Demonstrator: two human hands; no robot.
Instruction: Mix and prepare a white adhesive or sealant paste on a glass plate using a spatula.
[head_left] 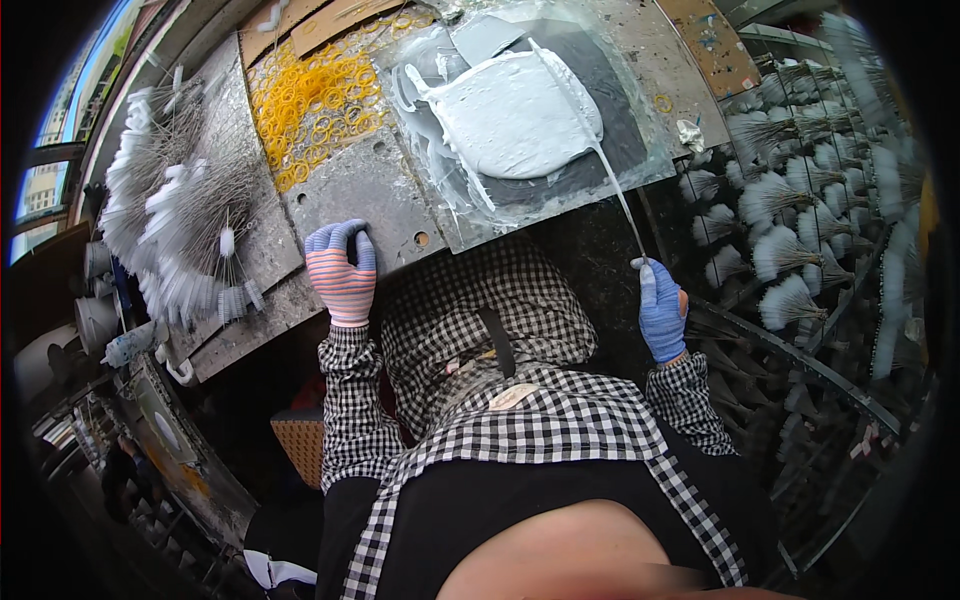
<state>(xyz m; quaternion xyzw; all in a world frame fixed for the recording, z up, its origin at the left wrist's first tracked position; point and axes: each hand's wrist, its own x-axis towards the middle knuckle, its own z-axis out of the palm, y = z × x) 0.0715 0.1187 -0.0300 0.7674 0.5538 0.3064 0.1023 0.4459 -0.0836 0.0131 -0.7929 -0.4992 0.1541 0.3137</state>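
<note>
My right hand (pixel 661 312), in a blue glove, is closed round the near end of a long thin rod (pixel 622 192). The rod slants up and away, and its far part, coated white, lies across a thick pool of white paste (pixel 520 115). My left hand (pixel 341 270), in a glove with pink stripes and bluish fingers, is at the front edge of a worn grey metal plate (pixel 360 195). Its fingers curl toward the thumb, leaving a small dark gap. Anything between those fingertips is too small to make out.
Yellow rings (pixel 315 105) lie heaped beyond the metal plate. At the left are bundles of wire-stemmed white brushes (pixel 190 215). More white-tufted bundles (pixel 785 250) fill racks at the right. A smeared sheet (pixel 640 140) lies under the paste, near a crumpled white scrap (pixel 690 135).
</note>
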